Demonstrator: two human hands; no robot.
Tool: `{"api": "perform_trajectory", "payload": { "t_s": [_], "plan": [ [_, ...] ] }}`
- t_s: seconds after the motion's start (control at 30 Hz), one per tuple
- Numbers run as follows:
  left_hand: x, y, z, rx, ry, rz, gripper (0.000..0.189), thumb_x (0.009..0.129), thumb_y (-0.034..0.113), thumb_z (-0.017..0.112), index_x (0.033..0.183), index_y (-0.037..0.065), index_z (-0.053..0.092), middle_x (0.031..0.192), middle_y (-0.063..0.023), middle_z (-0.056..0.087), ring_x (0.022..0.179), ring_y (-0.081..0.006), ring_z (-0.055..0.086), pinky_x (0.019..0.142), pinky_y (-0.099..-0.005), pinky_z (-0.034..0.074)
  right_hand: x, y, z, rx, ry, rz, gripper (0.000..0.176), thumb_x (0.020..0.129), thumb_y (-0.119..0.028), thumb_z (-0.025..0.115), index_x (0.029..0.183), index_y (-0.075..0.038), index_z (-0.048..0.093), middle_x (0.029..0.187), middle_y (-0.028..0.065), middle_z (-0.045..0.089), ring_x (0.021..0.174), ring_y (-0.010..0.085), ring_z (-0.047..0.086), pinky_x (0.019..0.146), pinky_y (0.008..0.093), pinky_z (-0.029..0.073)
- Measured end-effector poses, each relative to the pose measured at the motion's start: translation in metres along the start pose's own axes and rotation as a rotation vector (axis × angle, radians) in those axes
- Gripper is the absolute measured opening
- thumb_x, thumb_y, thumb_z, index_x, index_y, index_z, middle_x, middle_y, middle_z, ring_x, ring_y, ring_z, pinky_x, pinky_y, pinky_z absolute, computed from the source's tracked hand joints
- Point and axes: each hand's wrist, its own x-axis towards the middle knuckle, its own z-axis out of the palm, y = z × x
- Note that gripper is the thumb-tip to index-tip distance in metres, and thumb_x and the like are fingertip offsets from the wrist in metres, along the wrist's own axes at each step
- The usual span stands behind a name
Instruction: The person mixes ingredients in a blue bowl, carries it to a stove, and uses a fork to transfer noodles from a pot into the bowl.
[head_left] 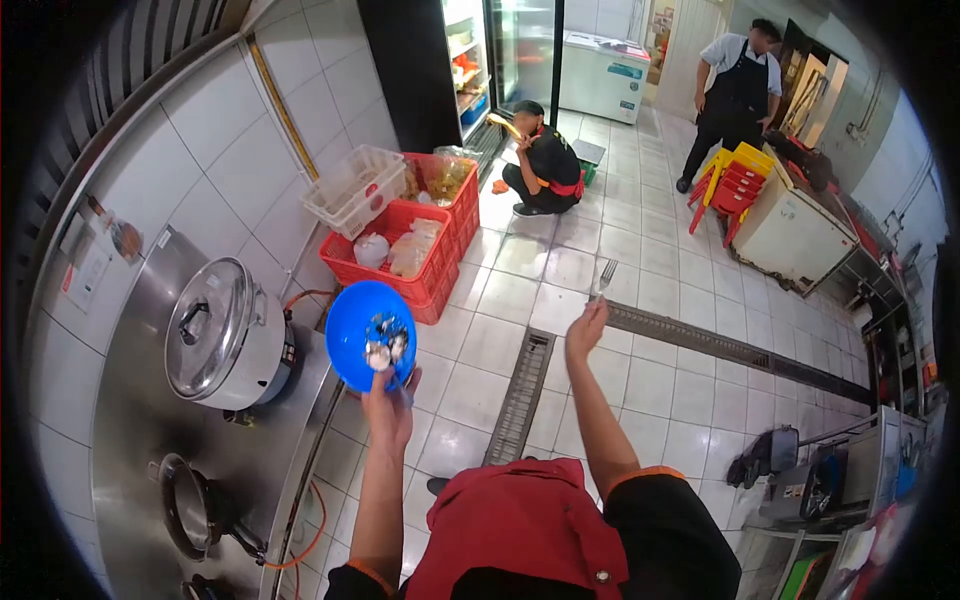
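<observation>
My left hand (387, 405) is closed on the near rim of a blue bowl (348, 318), which is tilted towards me. Dark and pale pieces (385, 342) lie in the bowl, too small to name. A thin bluish strip by my thumb cannot be made out. My right hand (585, 328) grips a metal fork (607, 272) by its handle, tines pointing up and away from me. The fork is well apart from the bowl, out over the tiled floor.
At left, a steel counter (135, 445) carries a lidded pot (225, 335) and a pan (190, 505). Red crates (435, 285) stand beyond the bowl. One person (550, 165) crouches by a fridge; another (740, 85) stands near stacked stools (738, 185). Drain grates (520, 400) cross the floor.
</observation>
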Motion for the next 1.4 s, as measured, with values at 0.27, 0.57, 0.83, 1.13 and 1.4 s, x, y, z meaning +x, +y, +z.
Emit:
{"api": "perform_trajectory", "payload": {
  "t_s": [0.27, 0.57, 0.83, 1.13, 1.4],
  "plan": [
    [0.049, -0.049, 0.044, -0.141, -0.035, 0.064, 0.046, 0.081, 0.002, 0.056, 0.126, 0.002, 0.043, 0.122, -0.0123, 0.051, 0.104, -0.0253, 0.056, 0.094, -0.0408, 0.049, -0.185, -0.006, 0.007, -0.076, -0.475, 0.061, 0.022, 0.097, -0.021, 0.042, 0.103, -0.001, 0.049, 0.148, 0.0302, 0.017, 0.138, 0.0455, 0.010, 0.103, 0.0667, 0.008],
    [0.040, -0.058, 0.081, -0.207, 0.016, 0.072, 0.046, 0.081, 0.004, 0.057, 0.124, 0.001, 0.042, 0.118, -0.0132, 0.054, 0.100, -0.0273, 0.059, 0.091, -0.0430, 0.050, 0.014, -0.102, 0.075, 0.118, -0.031, -0.384, 0.030, 0.100, -0.021, 0.034, 0.108, 0.005, 0.047, 0.149, 0.0292, 0.011, 0.139, 0.0441, 0.006, 0.113, 0.0491, 0.008],
    [0.018, -0.075, 0.105, -0.201, -0.028, 0.042, 0.045, 0.081, 0.006, 0.058, 0.124, 0.004, 0.042, 0.115, -0.0119, 0.054, 0.096, -0.0282, 0.061, 0.090, -0.0446, 0.049, 0.222, -0.120, -0.071, 0.279, 0.898, -0.017, 0.033, 0.099, -0.020, 0.029, 0.104, 0.007, 0.047, 0.141, 0.0354, 0.022, 0.139, 0.0410, 0.012, 0.111, 0.0471, 0.020],
    [0.037, -0.116, 0.146, -0.288, -0.060, 0.031, 0.036, 0.084, 0.007, 0.056, 0.119, 0.003, 0.046, 0.105, -0.0122, 0.056, 0.089, -0.0249, 0.061, 0.080, -0.0372, 0.054, 0.173, -0.056, -0.105, 0.270, 0.864, 0.099, 0.034, 0.097, -0.020, 0.031, 0.095, 0.007, 0.050, 0.141, 0.0363, 0.021, 0.138, 0.0407, 0.014, 0.111, 0.0477, 0.019],
    [0.127, 0.024, 0.093, -0.332, 0.170, 0.460, 0.023, 0.090, 0.016, 0.053, 0.110, 0.005, 0.051, 0.099, -0.0112, 0.060, 0.085, -0.0228, 0.062, 0.073, -0.0333, 0.054, 0.162, -0.010, -0.133, 0.194, 0.897, 0.033, 0.031, 0.097, -0.018, 0.031, 0.093, 0.008, 0.049, 0.136, 0.0367, 0.027, 0.138, 0.0413, 0.014, 0.111, 0.0500, 0.021]
  ]
}}
